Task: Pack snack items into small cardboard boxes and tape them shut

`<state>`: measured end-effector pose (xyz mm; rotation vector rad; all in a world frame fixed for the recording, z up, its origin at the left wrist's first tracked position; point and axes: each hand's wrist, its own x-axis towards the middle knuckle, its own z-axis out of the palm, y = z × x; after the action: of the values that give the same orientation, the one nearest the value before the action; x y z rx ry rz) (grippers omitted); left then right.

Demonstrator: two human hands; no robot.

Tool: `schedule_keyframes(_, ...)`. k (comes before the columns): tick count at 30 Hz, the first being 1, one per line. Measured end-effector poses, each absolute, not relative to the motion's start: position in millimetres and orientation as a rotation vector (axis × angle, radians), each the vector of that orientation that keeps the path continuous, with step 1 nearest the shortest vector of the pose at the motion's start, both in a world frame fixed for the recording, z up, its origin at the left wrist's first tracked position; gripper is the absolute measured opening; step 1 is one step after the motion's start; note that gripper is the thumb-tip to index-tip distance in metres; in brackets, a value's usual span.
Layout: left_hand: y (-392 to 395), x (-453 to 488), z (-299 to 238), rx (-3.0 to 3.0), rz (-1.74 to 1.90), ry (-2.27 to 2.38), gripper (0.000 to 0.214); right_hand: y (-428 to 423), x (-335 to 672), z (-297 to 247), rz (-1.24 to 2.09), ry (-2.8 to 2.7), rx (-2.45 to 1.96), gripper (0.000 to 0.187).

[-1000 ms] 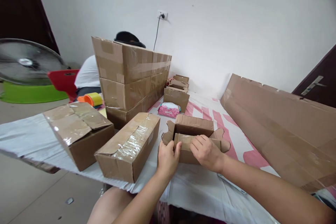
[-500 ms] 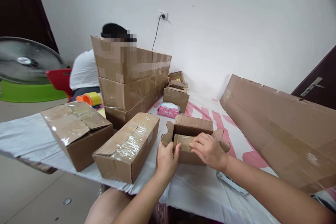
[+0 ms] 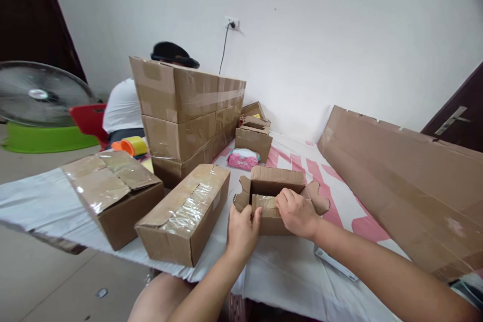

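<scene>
A small open cardboard box (image 3: 277,181) with rounded side flaps stands on the white sheet in front of me. My left hand (image 3: 241,231) grips its near left corner, thumb on the front flap. My right hand (image 3: 296,211) lies curled over the near flap, pressing it down onto the box. A strip of clear tape shines on that flap between the two hands.
Two taped cartons (image 3: 186,211) (image 3: 113,193) lie to the left. A stack of large cartons (image 3: 181,110) stands behind them, and a person in a white shirt (image 3: 121,105) sits beyond. A pink packet (image 3: 241,159), small boxes (image 3: 253,138), tape rolls (image 3: 130,146), a fan (image 3: 37,95), and a big cardboard sheet (image 3: 407,181) at right.
My right hand slid left along the near flap toward my left hand, curling more. The person behind the stack shifted a little. The box stays in place.
</scene>
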<state>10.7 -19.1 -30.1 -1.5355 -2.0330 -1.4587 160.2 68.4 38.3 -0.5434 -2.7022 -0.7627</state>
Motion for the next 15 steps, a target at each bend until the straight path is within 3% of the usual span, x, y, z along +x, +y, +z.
schedule_keyframes(15,-17,9,-27,-1.538,-1.421,-2.051,0.036,79,151,50,-0.480,-2.581,-1.003,0.012)
